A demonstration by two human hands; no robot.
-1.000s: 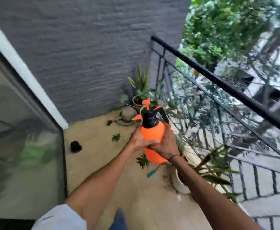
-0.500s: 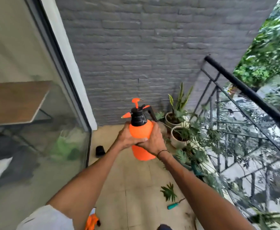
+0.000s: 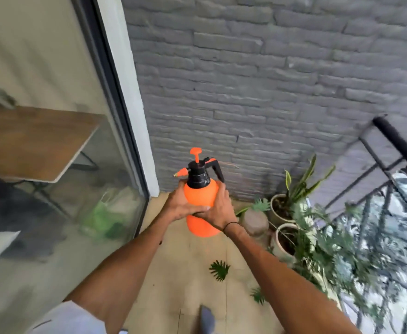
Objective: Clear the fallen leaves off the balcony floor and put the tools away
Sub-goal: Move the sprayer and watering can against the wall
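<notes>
Balcony floor point(image 3: 173, 273) is beige tile, bounded by a grey brick wall point(image 3: 258, 80) at 12 o'clock and a glass door point(image 3: 53, 165) at 9 o'clock. Both hands grasp the orange sprayer point(image 3: 199, 201) at centre, held upright above the floor: left hand point(image 3: 178, 206) and right hand point(image 3: 219, 209) wrap its body. Fallen leaves point(image 3: 219, 270) lie at 6 o'clock, uncollected. Judgement: tool storage is underway; leaf clearing is incomplete.

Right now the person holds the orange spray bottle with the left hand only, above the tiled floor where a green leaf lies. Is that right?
Not quite. In the head view both hands grip the orange spray bottle: the left hand and the right hand wrap its body. The rest holds: a green leaf lies on the tiled floor below.
</notes>
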